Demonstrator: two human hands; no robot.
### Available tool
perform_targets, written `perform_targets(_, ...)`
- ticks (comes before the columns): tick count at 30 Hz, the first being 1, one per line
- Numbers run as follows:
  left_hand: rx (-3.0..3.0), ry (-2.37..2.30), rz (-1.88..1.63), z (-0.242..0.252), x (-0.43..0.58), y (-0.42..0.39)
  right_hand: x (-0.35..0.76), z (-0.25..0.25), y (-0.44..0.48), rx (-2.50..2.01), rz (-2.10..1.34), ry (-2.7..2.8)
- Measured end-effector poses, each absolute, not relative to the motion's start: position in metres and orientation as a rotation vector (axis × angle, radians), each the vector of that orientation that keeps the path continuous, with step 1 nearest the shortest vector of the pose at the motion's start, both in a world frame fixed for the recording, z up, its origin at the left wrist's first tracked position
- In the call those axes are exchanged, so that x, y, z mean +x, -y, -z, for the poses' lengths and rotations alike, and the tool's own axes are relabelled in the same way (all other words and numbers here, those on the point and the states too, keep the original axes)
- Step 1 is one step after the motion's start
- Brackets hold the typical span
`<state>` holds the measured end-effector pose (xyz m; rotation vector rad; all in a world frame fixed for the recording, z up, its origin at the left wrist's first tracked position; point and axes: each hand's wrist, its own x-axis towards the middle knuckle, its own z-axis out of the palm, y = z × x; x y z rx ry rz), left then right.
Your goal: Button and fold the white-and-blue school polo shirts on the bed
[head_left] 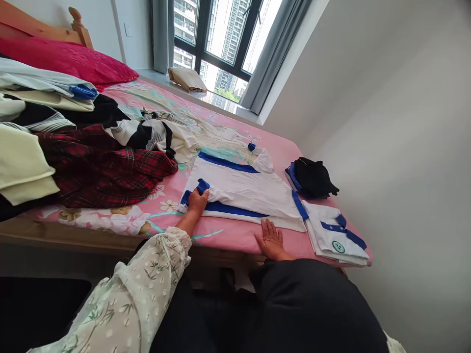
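A white shirt with blue trim (pixel 243 191) lies spread on the pink flowered bed, its collar end to the left or right I cannot tell. My left hand (pixel 198 201) is closed at the shirt's near left part, gripping a blue cuff (pixel 202 186). Near the bed's front edge, my right hand (pixel 271 239) rests flat with fingers spread, its fingertips by the shirt's lower border. Another white sleeve (pixel 263 160) with a blue cuff extends from the shirt's far side.
A folded white shirt with a green badge (pixel 324 230) lies right, beside a dark folded stack (pixel 312 177). Loose clothes, including a red plaid garment (pixel 106 169), cover the left side. Behind are a red pillow (pixel 73 61) and a package (pixel 187 79) on the windowsill.
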<state>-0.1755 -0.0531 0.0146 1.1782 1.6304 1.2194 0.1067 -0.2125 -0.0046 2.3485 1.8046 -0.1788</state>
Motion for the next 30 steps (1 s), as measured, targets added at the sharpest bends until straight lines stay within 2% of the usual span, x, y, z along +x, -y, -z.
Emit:
perform_targets(19, 1.133, -1.578, -1.199, -0.027, -0.177, 0.056, 0.102, 0.011, 0.211, 2.379, 0.032, -1.814)
perform_targets(30, 0.816, -1.322, -1.224, -0.052, -0.186, 0.048, 0.107, -0.001, 0.217, 2.466, 0.057, -2.272)
